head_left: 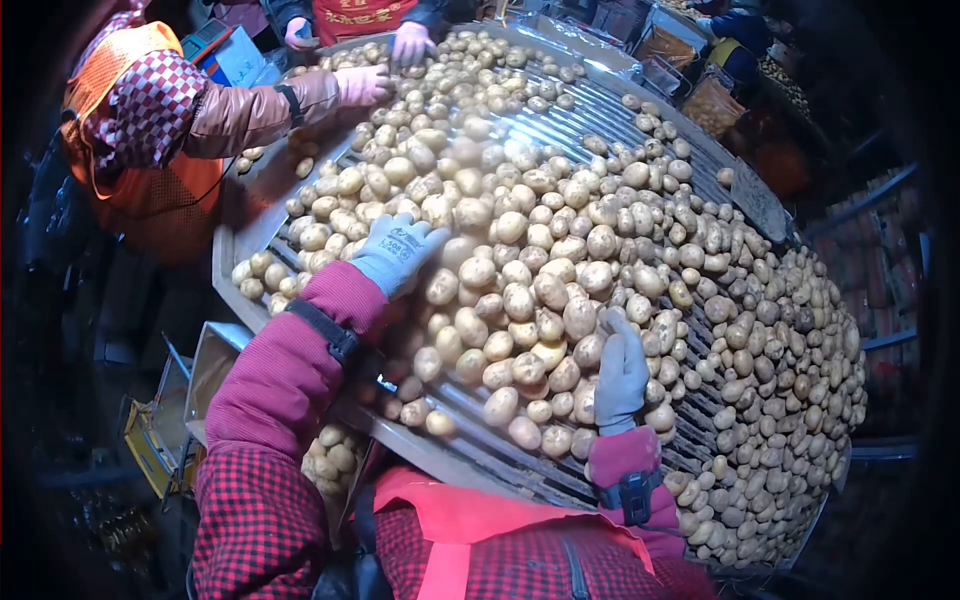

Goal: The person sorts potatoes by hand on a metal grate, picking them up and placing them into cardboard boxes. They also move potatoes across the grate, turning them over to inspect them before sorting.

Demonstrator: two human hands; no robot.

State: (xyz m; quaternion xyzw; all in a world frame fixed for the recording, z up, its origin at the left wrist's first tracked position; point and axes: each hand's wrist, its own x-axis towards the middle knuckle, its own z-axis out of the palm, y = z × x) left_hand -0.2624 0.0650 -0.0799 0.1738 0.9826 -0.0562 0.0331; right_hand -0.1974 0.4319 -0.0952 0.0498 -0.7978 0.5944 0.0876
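Round tan potatoes (511,227) are touched by the grey-gloved left hand (396,252), spread at ten o'clock. The right hand (622,375) is held fingers-together at four; any grip cannot be told.

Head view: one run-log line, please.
left grey-gloved hand: over tan oval potatoes | right grey-gloved hand: among potatoes, grasp unclear | surface: slatted metal table

The left glove (398,252) appears to read "508"; the red apron's (362,20) Chinese characters end "世家".

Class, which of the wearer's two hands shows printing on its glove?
The left hand, over the potatoes: dark lettering marks the back of its glove, while the right hand's shows none.
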